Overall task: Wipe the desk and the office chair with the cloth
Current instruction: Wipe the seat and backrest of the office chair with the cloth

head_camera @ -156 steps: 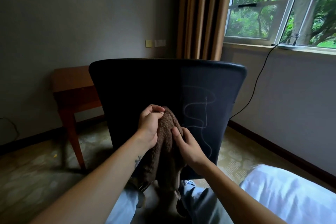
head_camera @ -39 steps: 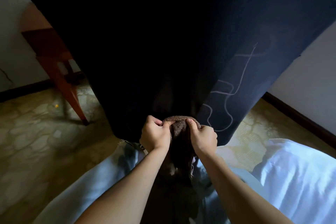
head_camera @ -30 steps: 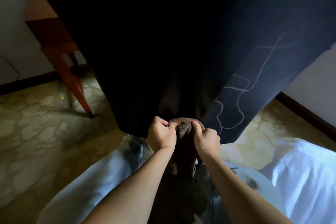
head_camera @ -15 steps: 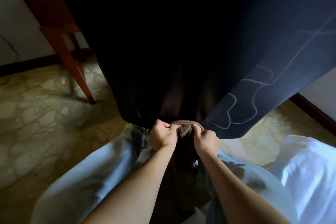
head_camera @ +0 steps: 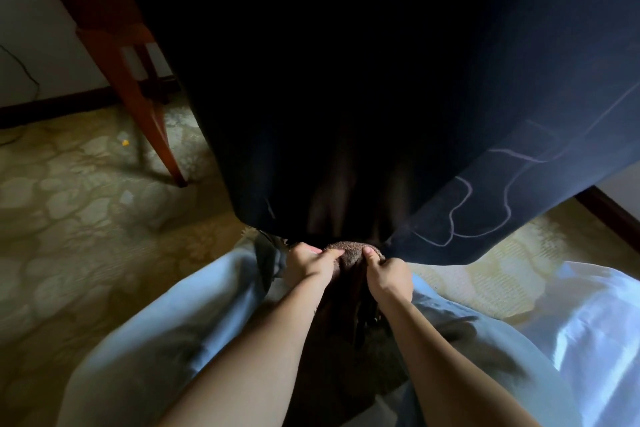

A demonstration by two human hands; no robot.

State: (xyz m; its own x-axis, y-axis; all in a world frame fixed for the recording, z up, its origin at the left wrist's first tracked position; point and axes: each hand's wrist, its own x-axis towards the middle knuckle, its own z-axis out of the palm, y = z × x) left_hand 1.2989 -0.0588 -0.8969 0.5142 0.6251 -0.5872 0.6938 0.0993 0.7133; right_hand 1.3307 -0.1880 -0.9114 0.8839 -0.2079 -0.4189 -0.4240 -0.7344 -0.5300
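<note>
Standing at the far left, a wooden desk (head_camera: 104,10) shows only part of its surface and one slanted leg that reaches down to the patterned carpet (head_camera: 69,204), with a thin cable trailing along the wall beside it. Just right of the desk, the dark back of the office chair (head_camera: 346,80) fills most of the view, its lower edge hanging close above the person's knees in pale jeans (head_camera: 180,329). The left hand (head_camera: 308,267) is closed on the brown cloth (head_camera: 349,253), fingers (head_camera: 327,255) curled and thumb pinching the upper fold, right at the bottom edge of the chair back. The cloth is bunched between both hands, pressed against that edge, and the rest of it hangs down between the legs into shadow. The right hand (head_camera: 389,277) grips the other side of the fold in the same closed way, thumb on top. Further right, pale looping lines mark the chair's blue fabric, and white bedding (head_camera: 588,340) lies at the lower right.
</note>
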